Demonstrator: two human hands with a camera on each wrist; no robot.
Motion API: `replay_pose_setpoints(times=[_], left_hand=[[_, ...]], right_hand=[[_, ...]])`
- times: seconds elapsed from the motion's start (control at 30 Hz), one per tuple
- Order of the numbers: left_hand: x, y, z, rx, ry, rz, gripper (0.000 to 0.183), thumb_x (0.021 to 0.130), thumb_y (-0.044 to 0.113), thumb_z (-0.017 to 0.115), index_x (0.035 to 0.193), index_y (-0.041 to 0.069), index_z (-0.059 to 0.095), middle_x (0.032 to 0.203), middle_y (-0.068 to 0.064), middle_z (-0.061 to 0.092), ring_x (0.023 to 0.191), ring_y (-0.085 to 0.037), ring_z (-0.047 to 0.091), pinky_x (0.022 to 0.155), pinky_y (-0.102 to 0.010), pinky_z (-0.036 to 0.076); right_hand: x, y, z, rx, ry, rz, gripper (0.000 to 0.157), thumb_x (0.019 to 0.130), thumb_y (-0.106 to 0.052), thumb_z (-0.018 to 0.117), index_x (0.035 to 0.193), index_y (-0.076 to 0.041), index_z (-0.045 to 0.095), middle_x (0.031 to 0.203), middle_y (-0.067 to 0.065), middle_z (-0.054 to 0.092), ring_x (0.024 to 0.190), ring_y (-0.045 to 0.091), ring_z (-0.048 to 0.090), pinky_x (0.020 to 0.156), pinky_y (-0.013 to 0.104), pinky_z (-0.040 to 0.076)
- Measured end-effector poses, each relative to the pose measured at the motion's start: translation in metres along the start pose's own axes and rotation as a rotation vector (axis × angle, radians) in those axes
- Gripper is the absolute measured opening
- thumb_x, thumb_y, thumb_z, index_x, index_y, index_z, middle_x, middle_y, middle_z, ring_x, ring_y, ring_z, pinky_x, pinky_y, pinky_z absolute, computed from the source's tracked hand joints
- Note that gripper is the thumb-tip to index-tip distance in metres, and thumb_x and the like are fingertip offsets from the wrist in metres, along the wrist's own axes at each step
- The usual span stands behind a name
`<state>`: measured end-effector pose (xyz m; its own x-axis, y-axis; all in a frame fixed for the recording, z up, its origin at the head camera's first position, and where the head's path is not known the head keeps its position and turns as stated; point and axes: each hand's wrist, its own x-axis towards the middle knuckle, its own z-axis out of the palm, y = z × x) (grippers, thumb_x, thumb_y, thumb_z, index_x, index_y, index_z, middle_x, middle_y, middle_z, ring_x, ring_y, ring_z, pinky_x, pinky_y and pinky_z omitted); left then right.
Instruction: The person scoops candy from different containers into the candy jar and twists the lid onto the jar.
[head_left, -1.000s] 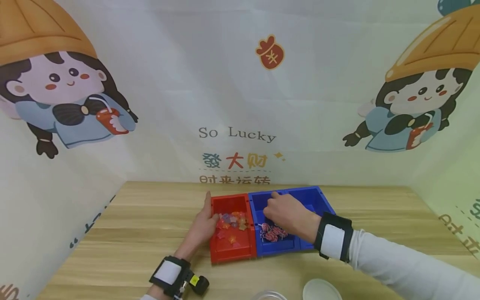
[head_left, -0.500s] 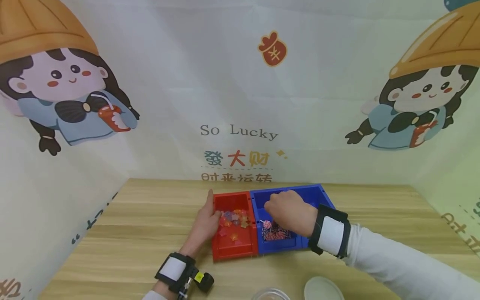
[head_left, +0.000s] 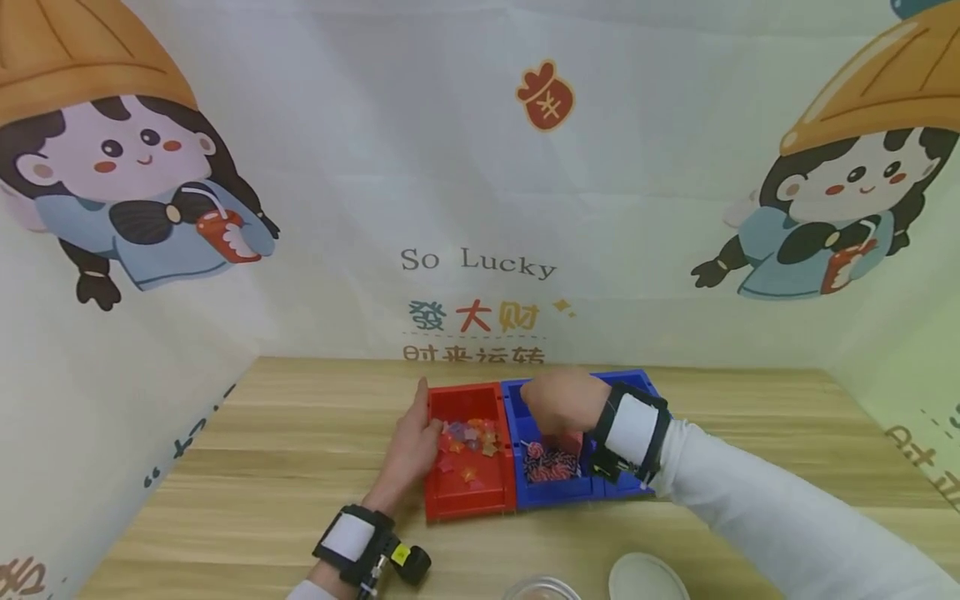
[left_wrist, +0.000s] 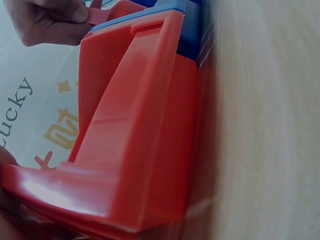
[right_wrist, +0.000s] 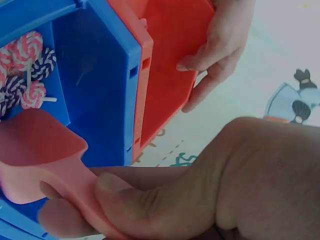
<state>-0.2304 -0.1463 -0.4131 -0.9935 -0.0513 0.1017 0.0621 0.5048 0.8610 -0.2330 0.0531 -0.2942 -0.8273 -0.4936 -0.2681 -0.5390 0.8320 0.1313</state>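
My right hand (head_left: 564,402) pinches the handle of a pink scoop (right_wrist: 75,175) between thumb and fingers. In the right wrist view the scoop's bowl opens toward small swirl lollipops (right_wrist: 27,50), pink-white and dark-white, piled in the blue bin (right_wrist: 95,75). The inside of the bowl shows bare pink. My left hand (head_left: 412,442) grips the left wall of the red bin (head_left: 468,502), thumb over the rim and fingers along the outside. Several translucent star-shaped pieces (head_left: 471,437) lie inside that red bin.
Red and blue bins stand joined side by side, with a second blue compartment (head_left: 626,385) at the right. Near the front edge are a clear round jar (head_left: 542,590), cut off by the frame, and a white lid (head_left: 647,577). A printed cloth (head_left: 360,208) encloses the wooden table (head_left: 315,425).
My right hand has shifted left and farther back over the blue bin, its wrist turning, and the pink scoop now shows below it. My left hand stays on the red bin.
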Motion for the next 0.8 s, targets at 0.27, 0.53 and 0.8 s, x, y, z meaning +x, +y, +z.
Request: replay_pose_setpoints(times=[0.27, 0.53, 0.8], left_hand=[[-0.002, -0.003, -0.003, 0.018, -0.016, -0.019, 0.064, 0.097, 0.005, 0.038, 0.153, 0.001, 0.009, 0.155, -0.022, 0.026, 0.136, -0.036, 0.037, 0.115, -0.054, 0.024], [-0.003, -0.003, -0.002, 0.019, -0.017, -0.04, 0.064, 0.097, 0.007, 0.04, 0.153, 0.003, 0.009, 0.157, -0.019, 0.025, 0.135, -0.035, 0.037, 0.115, -0.054, 0.026], [-0.003, -0.001, 0.003, 0.028, 0.009, -0.02, 0.063, 0.097, 0.007, 0.04, 0.153, 0.001, 0.012, 0.153, -0.021, 0.031, 0.131, -0.036, 0.042, 0.113, -0.054, 0.03]], right_hand=[[-0.003, 0.004, -0.006, -0.06, -0.016, -0.019, 0.014, 0.081, -0.002, 0.065, 0.071, -0.009, 0.058, 0.064, 0.0, 0.05, 0.056, 0.015, 0.047, 0.048, 0.027, 0.045], [-0.004, -0.008, 0.001, -0.117, -0.019, -0.01, 0.011, 0.082, -0.018, 0.069, 0.079, -0.009, 0.063, 0.067, 0.0, 0.056, 0.059, 0.014, 0.052, 0.052, 0.029, 0.049], [0.008, 0.024, -0.003, 0.324, -0.254, 0.048, 0.031, 0.088, 0.001, 0.047, 0.061, -0.012, 0.041, 0.056, -0.001, 0.045, 0.045, 0.01, 0.051, 0.038, 0.018, 0.026]])
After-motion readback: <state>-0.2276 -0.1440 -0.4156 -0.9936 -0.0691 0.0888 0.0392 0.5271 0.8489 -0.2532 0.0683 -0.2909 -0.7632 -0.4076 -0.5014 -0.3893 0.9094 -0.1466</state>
